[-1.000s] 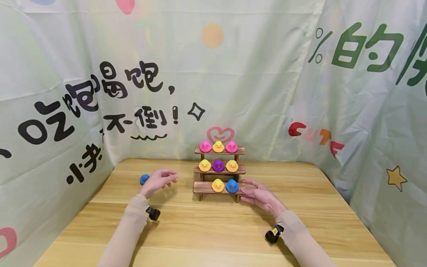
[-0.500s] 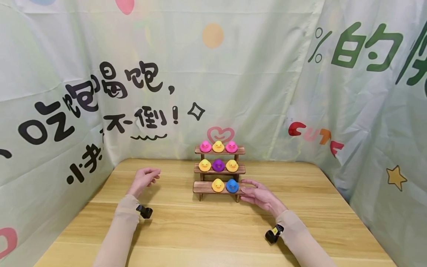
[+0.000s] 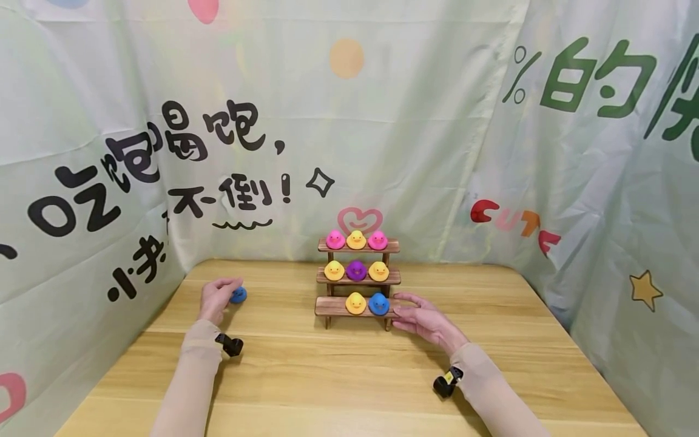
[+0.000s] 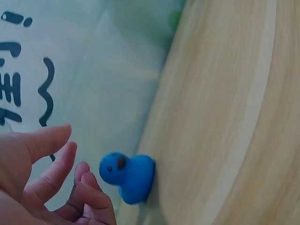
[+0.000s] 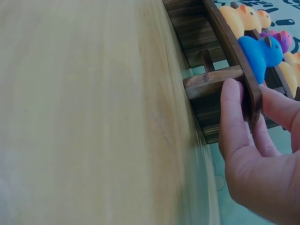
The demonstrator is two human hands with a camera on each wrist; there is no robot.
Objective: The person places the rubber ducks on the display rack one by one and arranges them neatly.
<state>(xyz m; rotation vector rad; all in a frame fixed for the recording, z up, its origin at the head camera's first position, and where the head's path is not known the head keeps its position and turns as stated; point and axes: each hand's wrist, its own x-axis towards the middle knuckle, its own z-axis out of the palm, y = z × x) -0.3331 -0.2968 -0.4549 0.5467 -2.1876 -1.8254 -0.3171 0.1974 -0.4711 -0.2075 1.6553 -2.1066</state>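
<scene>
On the left part of the table a blue toy duck (image 3: pixel 238 295) sits upright. My left hand (image 3: pixel 216 298) is right beside it, and in the head view the fingertips overlap the duck's top. From the left wrist, the fingers (image 4: pixel 54 183) are loosely bent with a gap before the duck (image 4: pixel 129 176). A three-tier wooden display stand (image 3: pixel 327 306) bears rows of toy ducks. My right hand (image 3: pixel 428 321) grips the right end of its lowest shelf, thumb above and fingers underneath, close to another blue duck (image 5: pixel 258 54).
The lowest shelf carries a yellow duck (image 3: pixel 356 303) left of the blue one, with bare wood at its left end. Higher up are yellow, pink and purple ducks. Printed cloth (image 3: pixel 415 152) hangs behind the wooden table (image 3: pixel 338 388) and along both sides.
My left hand has moved left, passing over the blue duck, which now shows at the right of the fingers. The right hand stays on the stand.
</scene>
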